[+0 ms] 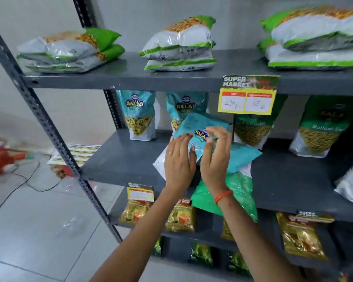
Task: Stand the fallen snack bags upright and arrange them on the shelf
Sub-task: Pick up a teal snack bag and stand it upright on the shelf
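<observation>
A grey slotted-angle steel rack stands against a pale wall on a tiled floor; its middle shelf [118, 159] carries the work. At the back of that shelf two teal Balaji snack bags stand upright, one at the left [139, 115] and one beside it [184, 107], and further right stand two green Ratlami sev bags [253, 129] [322, 131]. In front of them lies a loose heap: a tilted teal bag [194, 129] is raised off the shelf, a second teal bag [243, 157] lies flat beneath it, and a green bag [236, 192] lies flat with its lower end overhanging the shelf's front edge. The left hand [178, 159] is spread, palm against the lower part of the tilted teal bag; the right hand [216, 153] curls its fingers over the bag's right edge, so the bag is held lightly between both hands, not clenched. A yellow price tag [248, 95] hangs from the shelf above, close to the bag's top corner. Judged from here, the grip is shallow and the film slick: the bag may slip or fold as it is turned upright. Its rising corner could catch the tag. Any nudge of a forearm could push the overhanging green bag off the edge.
</observation>
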A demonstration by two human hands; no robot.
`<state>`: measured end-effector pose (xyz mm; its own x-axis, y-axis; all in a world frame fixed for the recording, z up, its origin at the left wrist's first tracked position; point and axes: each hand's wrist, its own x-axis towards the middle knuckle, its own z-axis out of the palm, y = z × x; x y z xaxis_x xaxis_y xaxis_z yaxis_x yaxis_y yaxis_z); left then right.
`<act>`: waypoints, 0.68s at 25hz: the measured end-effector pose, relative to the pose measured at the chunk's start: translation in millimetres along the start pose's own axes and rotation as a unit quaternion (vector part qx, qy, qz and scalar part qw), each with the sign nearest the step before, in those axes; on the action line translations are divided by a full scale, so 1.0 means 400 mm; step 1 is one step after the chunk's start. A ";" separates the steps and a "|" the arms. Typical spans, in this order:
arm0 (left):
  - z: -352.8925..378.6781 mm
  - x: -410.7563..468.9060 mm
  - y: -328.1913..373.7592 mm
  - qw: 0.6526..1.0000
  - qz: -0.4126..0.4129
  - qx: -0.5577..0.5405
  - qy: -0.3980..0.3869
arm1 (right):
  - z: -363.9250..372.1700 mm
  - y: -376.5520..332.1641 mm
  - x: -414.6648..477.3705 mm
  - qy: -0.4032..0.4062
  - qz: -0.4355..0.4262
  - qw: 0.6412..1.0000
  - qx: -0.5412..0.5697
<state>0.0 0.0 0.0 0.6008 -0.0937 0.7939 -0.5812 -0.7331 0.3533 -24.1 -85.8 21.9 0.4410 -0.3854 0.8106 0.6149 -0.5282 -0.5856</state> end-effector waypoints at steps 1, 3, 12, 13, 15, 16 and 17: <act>0.023 -0.018 -0.033 0.999 -0.018 0.007 -0.049 | 0.018 0.020 -0.032 -0.015 0.080 0.997 -0.008; 0.065 -0.049 -0.090 0.988 -0.049 0.018 -0.144 | 0.057 0.069 -0.101 -0.025 0.240 0.971 -0.008; 0.153 -0.071 -0.157 0.983 0.025 0.002 -0.181 | 0.134 0.199 -0.199 -0.021 0.480 0.874 0.070; 0.157 -0.074 -0.155 0.983 0.024 0.002 -0.181 | 0.131 0.203 -0.202 -0.015 0.489 0.867 0.095; 0.159 -0.075 -0.150 0.984 0.012 -0.003 -0.178 | 0.119 0.201 -0.210 -0.017 0.505 0.851 0.146; 0.161 -0.073 -0.147 0.984 0.002 -0.016 -0.176 | 0.113 0.199 -0.209 -0.018 0.508 0.845 0.166; 0.158 -0.074 -0.143 0.985 -0.014 -0.032 -0.168 | 0.108 0.199 -0.206 -0.018 0.513 0.840 0.177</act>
<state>50.1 2.3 -75.1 0.7587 -0.3000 0.5783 -0.5889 -0.6953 0.4119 16.8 -63.5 -91.5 0.8729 -0.4740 -0.1157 0.0529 0.3276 -0.9433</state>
